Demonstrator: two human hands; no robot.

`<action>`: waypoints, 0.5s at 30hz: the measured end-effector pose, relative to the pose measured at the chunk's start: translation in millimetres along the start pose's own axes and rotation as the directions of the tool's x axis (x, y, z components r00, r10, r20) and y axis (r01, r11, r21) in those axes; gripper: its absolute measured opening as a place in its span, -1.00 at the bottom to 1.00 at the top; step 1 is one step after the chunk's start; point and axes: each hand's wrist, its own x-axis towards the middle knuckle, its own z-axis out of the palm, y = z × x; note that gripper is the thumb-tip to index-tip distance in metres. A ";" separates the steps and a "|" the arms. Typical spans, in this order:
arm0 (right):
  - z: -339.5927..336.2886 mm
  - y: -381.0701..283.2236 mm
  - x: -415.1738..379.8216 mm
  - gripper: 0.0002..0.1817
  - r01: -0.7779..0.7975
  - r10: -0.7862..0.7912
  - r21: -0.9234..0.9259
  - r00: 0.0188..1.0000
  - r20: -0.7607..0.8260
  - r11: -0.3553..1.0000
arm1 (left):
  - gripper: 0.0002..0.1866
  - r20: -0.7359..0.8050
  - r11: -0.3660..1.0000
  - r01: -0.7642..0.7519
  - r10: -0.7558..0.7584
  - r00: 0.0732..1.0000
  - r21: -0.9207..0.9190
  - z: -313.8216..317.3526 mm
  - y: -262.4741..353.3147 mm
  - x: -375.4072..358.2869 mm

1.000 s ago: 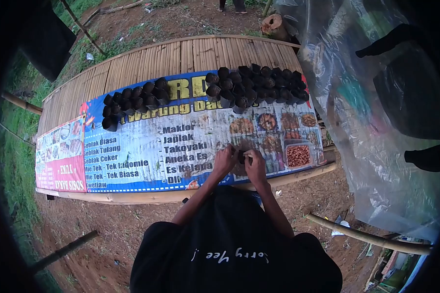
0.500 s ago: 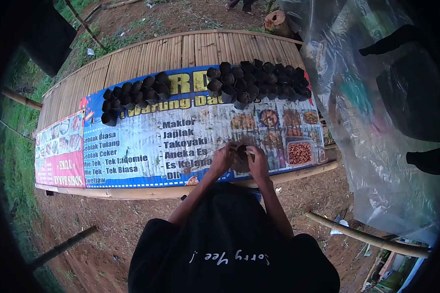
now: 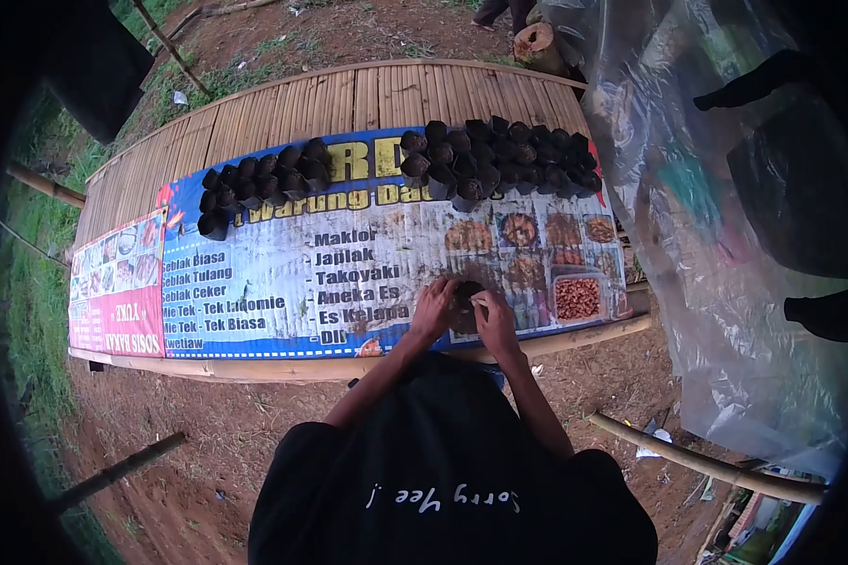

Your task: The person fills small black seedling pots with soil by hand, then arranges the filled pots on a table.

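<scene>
Near the front edge of the table, my two hands are at a small black plastic seedling bag (image 3: 466, 293) with dark soil-like filling at its mouth. My left hand (image 3: 433, 307) is closed round the bag's left side. On the other side, the fingers of my right hand (image 3: 493, 314) pinch at its rim; whether anything small is between them cannot be made out. Beyond my hands stand a larger group of black seedling bags (image 3: 466, 193) at right and a smaller group (image 3: 214, 224) at left, several in each.
A printed banner (image 3: 254, 325) covers much of the bamboo-slat table (image 3: 377, 99). Clear plastic sheeting (image 3: 674, 273) hangs at the right. Bamboo poles (image 3: 707, 460) stick out near the table. Behind it are a cut log (image 3: 534, 40) and a person's legs (image 3: 504, 11).
My right fingers have moved slightly across the bag's mouth, and my left hand has shifted a little round it. At the top, the person's legs have moved right.
</scene>
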 end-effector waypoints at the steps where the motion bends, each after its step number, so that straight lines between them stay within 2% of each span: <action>1: -1.7 0.2 -1.0 -0.87 -0.003 0.003 -0.010 1.000 0.028 1.000 | -0.38 -0.021 1.000 -0.006 0.007 1.000 0.012 0.1 2.7 -0.8; 8: 8.8 9.3 1.8 -0.89 0.049 -0.054 -0.086 0.997 -0.060 0.995 | -0.38 -0.035 0.997 -0.046 0.048 0.998 0.068 2.8 3.7 -1.7; 11: 17.2 6.3 -0.4 -0.90 0.011 -0.017 -0.076 0.996 -0.083 0.997 | -0.39 -0.075 0.998 -0.047 0.049 0.996 0.029 7.4 -0.8 -3.6; 15: 20.4 12.4 7.2 -0.93 -0.142 0.141 0.000 0.985 -0.095 0.990 | -0.39 -0.031 0.998 -0.027 0.029 0.999 0.048 5.2 2.6 -5.1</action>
